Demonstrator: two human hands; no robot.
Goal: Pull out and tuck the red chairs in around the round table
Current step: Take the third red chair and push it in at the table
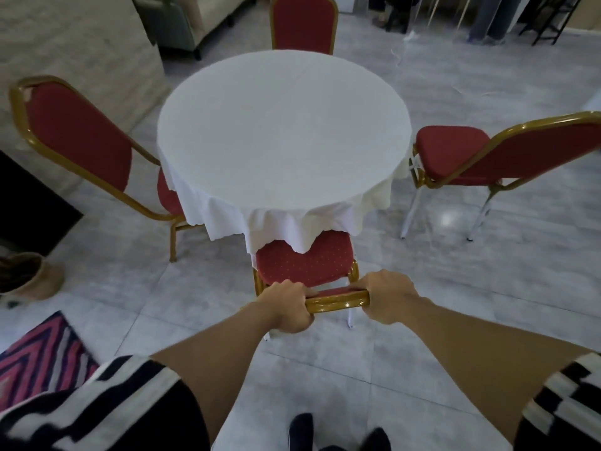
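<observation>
I have both hands clamped on the gold metal top rail of the nearest red padded chair: my left hand wraps the rail's left end, my right hand its right end. Holding it at both ends, I judge, keeps the chair square as it slides. It sits at the near edge of the round table under a white cloth, seat partly beneath the cloth's hanging hem. The seat points straight at the table's centre; the rail runs left to right across my view. 3 more red chairs stand around: the left chair tucked close, the right chair pulled out, the far chair against the far edge.
</observation>
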